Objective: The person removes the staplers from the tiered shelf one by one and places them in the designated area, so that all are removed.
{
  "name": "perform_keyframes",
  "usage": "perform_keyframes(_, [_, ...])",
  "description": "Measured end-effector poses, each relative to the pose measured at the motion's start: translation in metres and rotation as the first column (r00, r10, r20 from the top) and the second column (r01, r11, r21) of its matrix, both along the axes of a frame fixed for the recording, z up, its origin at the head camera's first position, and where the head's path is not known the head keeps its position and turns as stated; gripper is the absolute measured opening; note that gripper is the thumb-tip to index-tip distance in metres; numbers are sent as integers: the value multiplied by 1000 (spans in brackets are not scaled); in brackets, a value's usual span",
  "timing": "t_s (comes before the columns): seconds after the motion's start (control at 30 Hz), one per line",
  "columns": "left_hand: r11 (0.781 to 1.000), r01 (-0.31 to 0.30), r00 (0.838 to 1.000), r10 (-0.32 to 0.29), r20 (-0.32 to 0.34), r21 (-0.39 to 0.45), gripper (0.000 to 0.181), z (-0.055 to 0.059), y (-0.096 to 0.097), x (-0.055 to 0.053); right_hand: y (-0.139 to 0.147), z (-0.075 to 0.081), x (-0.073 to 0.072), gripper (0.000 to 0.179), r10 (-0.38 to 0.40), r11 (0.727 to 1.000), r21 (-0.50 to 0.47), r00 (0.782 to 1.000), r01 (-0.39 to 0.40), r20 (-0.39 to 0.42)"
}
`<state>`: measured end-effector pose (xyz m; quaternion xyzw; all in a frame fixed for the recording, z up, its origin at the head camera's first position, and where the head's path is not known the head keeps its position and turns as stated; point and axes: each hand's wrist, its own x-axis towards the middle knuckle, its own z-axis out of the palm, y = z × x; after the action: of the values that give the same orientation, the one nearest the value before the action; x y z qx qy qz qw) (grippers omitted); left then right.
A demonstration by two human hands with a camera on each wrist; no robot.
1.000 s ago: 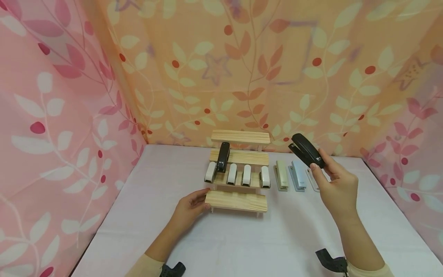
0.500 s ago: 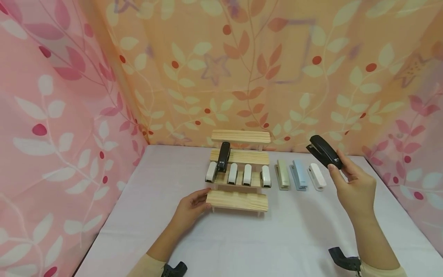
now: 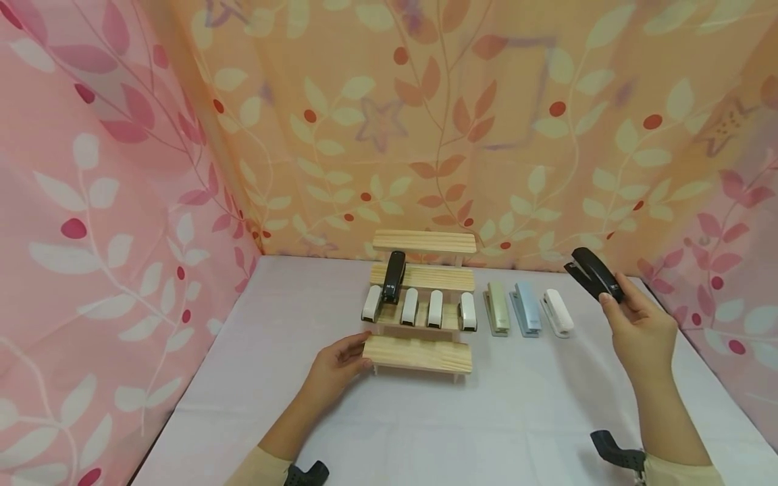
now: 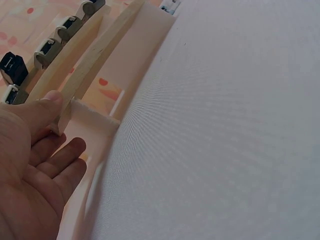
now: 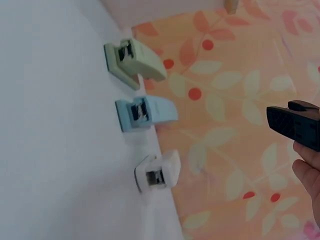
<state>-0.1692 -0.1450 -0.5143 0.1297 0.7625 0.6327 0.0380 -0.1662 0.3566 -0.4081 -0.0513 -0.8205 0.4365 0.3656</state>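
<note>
My right hand (image 3: 645,334) holds a black stapler (image 3: 598,273) up in the air at the right, its front end pointing away to the left. In the right wrist view that black stapler (image 5: 295,122) shows at the right edge with my fingertips under it. My left hand (image 3: 335,364) grips the left end of the lowest board of a stepped wooden rack (image 3: 419,354), thumb (image 4: 50,100) on top and fingers beneath. On the rack, several small white staplers (image 3: 434,309) stand in a row. A second black stapler (image 3: 394,277) leans among them, across two steps.
Right of the rack, a green stapler (image 3: 498,309), a light blue stapler (image 3: 526,310) and a white stapler (image 3: 558,313) stand side by side on the white-covered table (image 3: 425,432). Patterned cloth walls (image 3: 340,135) enclose the back and both sides.
My right hand has moved right and slightly down with the black stapler, uncovering the white stapler on the table. My left hand keeps its place on the rack.
</note>
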Motion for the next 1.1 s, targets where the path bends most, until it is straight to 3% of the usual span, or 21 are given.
perform_keyframes(0.2, [1000, 7, 1000, -7, -19, 10, 55, -1, 0, 0, 17, -14, -8, 51, -14, 997, -77, 999, 17, 44])
perform_keyframes(0.43, [1000, 4, 1000, -3, -9, 11, 55, -2, 0, -1, 29, -26, -13, 50, -30, 980, -189, 979, 68, 200])
perform_keyframes(0.6, [1000, 7, 1000, -7, -11, 14, 55, -3, 0, -1, 37, -36, -16, 52, -10, 965, -254, 971, 72, 240])
perform_keyframes(0.9, [1000, 12, 1000, -12, -9, 14, 56, -2, 0, -1, 51, -58, -24, 54, 29, 950, -308, 969, 50, 245])
perform_keyframes(1.1, [1000, 7, 1000, -7, -2, 19, 56, -3, 0, -1, 57, -69, -26, 55, 26, 967, -249, 958, 48, 287])
